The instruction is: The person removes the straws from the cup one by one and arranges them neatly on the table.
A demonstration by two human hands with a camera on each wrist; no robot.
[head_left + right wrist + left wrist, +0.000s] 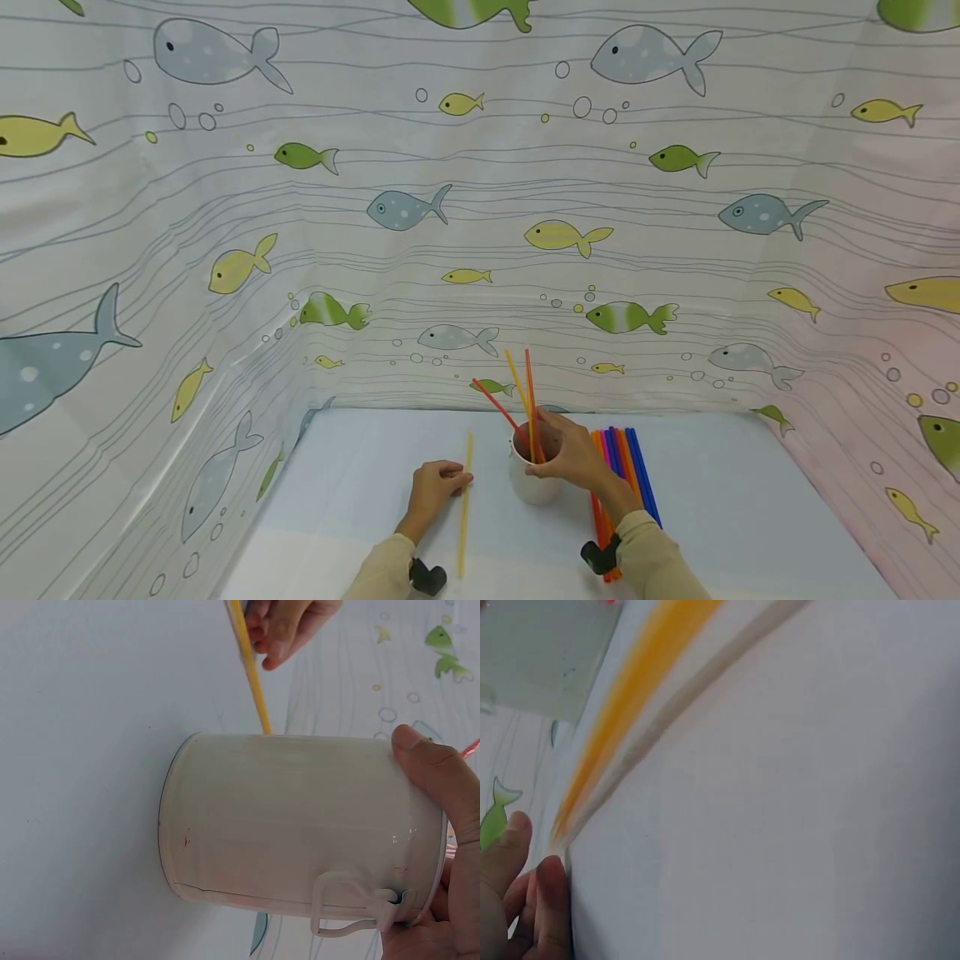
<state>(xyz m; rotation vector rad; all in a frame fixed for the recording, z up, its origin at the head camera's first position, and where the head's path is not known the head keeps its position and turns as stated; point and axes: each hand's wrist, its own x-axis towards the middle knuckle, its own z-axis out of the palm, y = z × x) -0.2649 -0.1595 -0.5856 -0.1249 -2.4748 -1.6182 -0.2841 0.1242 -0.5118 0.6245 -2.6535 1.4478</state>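
A white mug [534, 485] with a small handle stands upright on the table, holding several red and yellow straws [529, 392]. My right hand [573, 454] grips the mug by its rim, thumb on the near side and fingers on the far side. In the right wrist view, the thumb presses against the side of the mug [300, 825]. Left of the mug, a single yellow straw [464, 525] lies on the table. My left hand [438, 490] is beside it, fingertips at the straw. The left wrist view shows a gap between thumb and forefinger, near the blurred straw [622, 697].
Several straws in red, orange, blue and pink [626, 467] lie side by side right of the mug, partly under my right forearm. The white table [360, 475] is enclosed by a fish-patterned curtain [480, 183] at the back and sides.
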